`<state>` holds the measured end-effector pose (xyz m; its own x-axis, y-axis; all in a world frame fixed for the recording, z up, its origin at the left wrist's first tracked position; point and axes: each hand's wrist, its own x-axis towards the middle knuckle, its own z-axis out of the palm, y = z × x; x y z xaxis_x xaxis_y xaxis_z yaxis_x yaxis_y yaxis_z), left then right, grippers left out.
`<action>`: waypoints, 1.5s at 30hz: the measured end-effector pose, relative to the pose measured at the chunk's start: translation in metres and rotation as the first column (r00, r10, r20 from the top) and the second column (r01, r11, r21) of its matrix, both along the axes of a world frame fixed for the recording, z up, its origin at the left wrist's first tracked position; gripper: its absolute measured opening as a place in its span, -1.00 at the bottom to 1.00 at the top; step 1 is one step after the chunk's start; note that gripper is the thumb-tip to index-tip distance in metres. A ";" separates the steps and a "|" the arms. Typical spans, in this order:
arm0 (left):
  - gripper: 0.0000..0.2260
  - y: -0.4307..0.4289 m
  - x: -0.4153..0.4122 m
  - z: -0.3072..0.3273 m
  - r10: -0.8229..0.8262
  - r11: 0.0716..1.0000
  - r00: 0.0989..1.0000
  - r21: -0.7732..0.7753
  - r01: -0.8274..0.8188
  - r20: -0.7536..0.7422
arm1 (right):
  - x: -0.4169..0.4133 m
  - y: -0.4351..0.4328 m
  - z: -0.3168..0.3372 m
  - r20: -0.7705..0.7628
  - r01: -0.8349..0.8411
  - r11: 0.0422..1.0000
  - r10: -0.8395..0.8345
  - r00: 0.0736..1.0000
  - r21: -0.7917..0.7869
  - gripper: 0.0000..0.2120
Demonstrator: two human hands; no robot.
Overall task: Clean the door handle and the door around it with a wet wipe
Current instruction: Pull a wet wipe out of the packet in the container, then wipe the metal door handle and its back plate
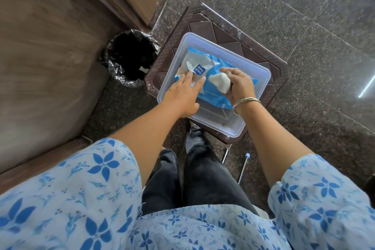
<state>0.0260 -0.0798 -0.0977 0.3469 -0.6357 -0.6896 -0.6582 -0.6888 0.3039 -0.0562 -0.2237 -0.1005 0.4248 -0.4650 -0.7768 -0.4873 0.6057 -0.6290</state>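
A blue and white wet wipe pack lies in a clear plastic tray on a dark brown stool. My left hand presses flat on the pack, fingers spread near its peeled white flap. My right hand grips a crumpled white wet wipe just above the pack. The brown wooden door fills the left side. Its handle is out of view.
A small bin lined with a black bag stands on the floor between the door and the stool. Speckled grey stone floor spreads to the right. My legs in dark trousers stand just before the stool, whose metal legs show beneath.
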 end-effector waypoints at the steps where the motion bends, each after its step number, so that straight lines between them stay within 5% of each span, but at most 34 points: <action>1: -0.28 0.000 0.000 0.001 -0.005 1.000 1.000 0.007 0.005 0.001 | 0.001 -0.001 0.003 -0.001 0.011 1.000 -0.011 1.000 0.021 -0.82; 6: -0.37 0.002 -0.001 0.009 0.076 0.991 0.997 -0.114 -0.077 -0.006 | -0.001 -0.006 0.012 -0.048 -0.057 0.994 0.062 0.997 0.096 -0.68; 9: -0.44 -0.004 -0.002 0.019 0.273 0.920 0.952 -0.250 -0.301 -0.142 | -0.001 -0.005 0.021 0.040 -0.028 0.970 0.019 0.999 0.241 -0.77; 14: -0.80 -0.011 -0.005 0.047 0.577 0.557 0.503 -0.141 -0.819 -0.643 | -0.001 0.005 0.042 0.303 -0.164 0.911 0.046 0.952 0.377 -0.92; 19: -0.79 0.011 0.003 0.079 0.608 0.307 0.274 -0.098 -0.947 -0.745 | 0.001 0.023 0.067 0.350 -0.250 0.930 0.148 0.925 0.268 -0.78; 25: -0.81 0.048 0.010 0.123 0.599 0.191 0.295 -0.225 -0.956 -0.744 | 0.010 0.049 0.110 0.242 -0.431 0.892 0.451 0.859 -0.134 -0.84; 30: -0.76 0.096 0.013 0.158 0.568 0.044 0.241 -0.263 -0.964 -0.787 | 0.024 0.091 0.146 0.163 -0.584 0.719 0.672 0.722 -0.377 -0.98; 34: -0.68 0.146 0.015 0.186 0.561 -0.087 0.228 -0.330 -0.940 -0.796 | 0.036 0.137 0.169 0.086 -0.605 0.538 0.784 0.615 -0.587 -0.78; 45: -0.62 0.312 -0.001 0.264 0.511 -0.432 0.222 -0.472 -0.769 -0.830 | 0.075 0.295 0.266 0.431 -0.579 0.569 0.822 0.373 -0.584 -0.85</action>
<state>0.0255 0.2323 0.1665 0.9793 -0.0609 -0.1930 0.2011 0.1869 0.9616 0.0188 0.0714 0.1654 0.9908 0.1089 -0.0797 -0.0762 -0.0362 -0.9964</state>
